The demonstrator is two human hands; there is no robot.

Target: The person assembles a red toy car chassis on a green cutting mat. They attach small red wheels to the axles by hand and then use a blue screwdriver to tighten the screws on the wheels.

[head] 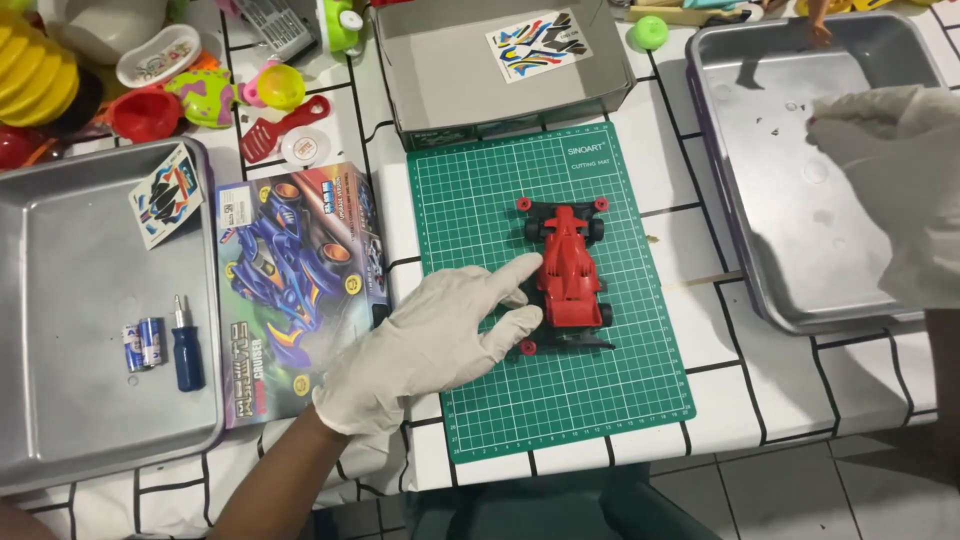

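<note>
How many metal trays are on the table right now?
2. One metal tray at the left edge holds batteries and a screwdriver; the other is at right, under the right hand.

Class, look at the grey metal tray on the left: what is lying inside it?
Inside the grey metal tray lie a sticker sheet, two small batteries and a blue-handled screwdriver. The tray's near-left corner is out of frame, so anything there cannot be seen.

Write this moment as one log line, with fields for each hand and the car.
left hand: gloved, open, fingers touching red toy car | car: upright on green cutting mat | right hand: gloved, blurred, above right metal tray, holds nothing visible
</note>
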